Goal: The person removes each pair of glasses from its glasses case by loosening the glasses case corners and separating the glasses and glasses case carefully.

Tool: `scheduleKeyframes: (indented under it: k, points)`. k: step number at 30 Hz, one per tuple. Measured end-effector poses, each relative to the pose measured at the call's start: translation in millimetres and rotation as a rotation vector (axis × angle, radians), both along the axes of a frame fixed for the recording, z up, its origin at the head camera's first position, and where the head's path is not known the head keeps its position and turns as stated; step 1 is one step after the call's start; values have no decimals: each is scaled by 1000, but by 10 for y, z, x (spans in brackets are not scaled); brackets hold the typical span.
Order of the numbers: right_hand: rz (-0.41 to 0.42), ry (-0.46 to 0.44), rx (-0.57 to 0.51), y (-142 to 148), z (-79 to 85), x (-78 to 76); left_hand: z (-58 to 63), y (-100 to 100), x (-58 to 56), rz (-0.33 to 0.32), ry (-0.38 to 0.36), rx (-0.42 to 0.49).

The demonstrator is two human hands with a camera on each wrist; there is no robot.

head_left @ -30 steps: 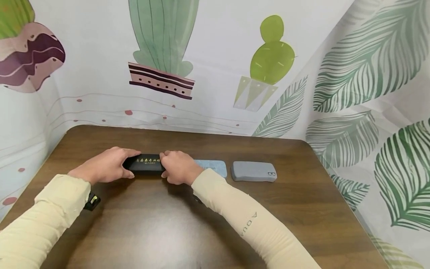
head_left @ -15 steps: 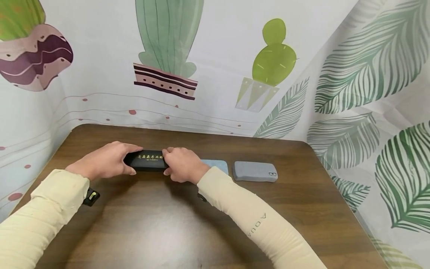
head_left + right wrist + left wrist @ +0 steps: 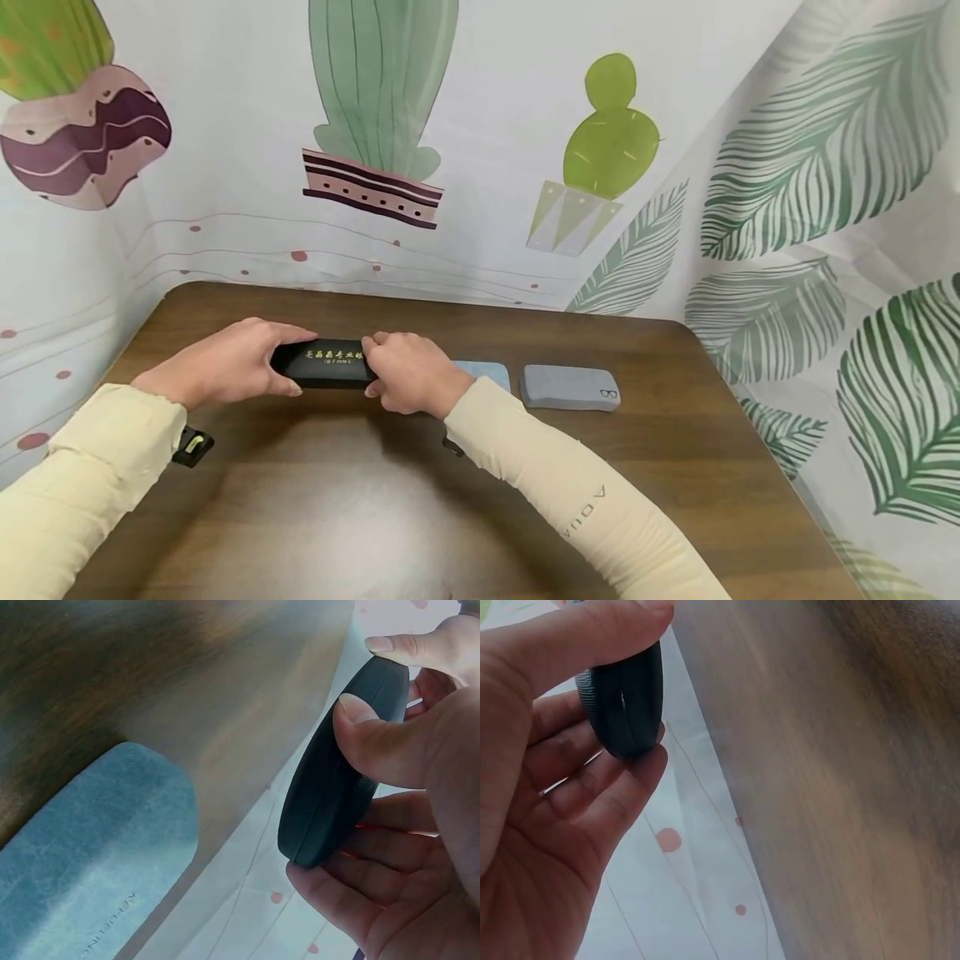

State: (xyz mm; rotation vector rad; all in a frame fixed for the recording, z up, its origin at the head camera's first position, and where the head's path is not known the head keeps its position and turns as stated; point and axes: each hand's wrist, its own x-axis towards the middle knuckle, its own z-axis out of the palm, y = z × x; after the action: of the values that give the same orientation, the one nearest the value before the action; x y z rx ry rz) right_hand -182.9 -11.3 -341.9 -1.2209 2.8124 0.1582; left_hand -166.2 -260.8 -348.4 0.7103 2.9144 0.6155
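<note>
A black glasses case (image 3: 327, 364) with gold lettering on its lid is raised a little over the table, its shadow below it. My left hand (image 3: 225, 362) grips the left end, thumb on the near side and fingers on the far side. At the other end my right hand (image 3: 412, 372) holds it the same way and hides that end from the head view. Both wrist views show the closed seam along the black case (image 3: 319, 799). Just right of my right hand lies a light blue glasses case (image 3: 491, 372), partly hidden by the hand and sleeve.
A grey glasses case (image 3: 570, 388) with a small spectacles drawing lies on the brown wooden table (image 3: 645, 467), right of the blue one. Behind the table's far edge hangs a white cloth (image 3: 487, 208) printed with cacti and leaves.
Both hands have lifted the black case slightly off the table and shifted it a little. The right hand and sleeve now cover more of the blue case. The head view has moved slightly.
</note>
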Motion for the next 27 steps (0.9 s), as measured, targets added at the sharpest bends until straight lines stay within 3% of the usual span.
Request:
scheduleKeyframes:
  k: [15, 27]
  points:
    - [28, 10, -14, 55, 37, 129, 10, -10, 116, -4, 4, 38]
    - [41, 43, 2, 86, -24, 254, -73, -11, 226, -23, 23, 56]
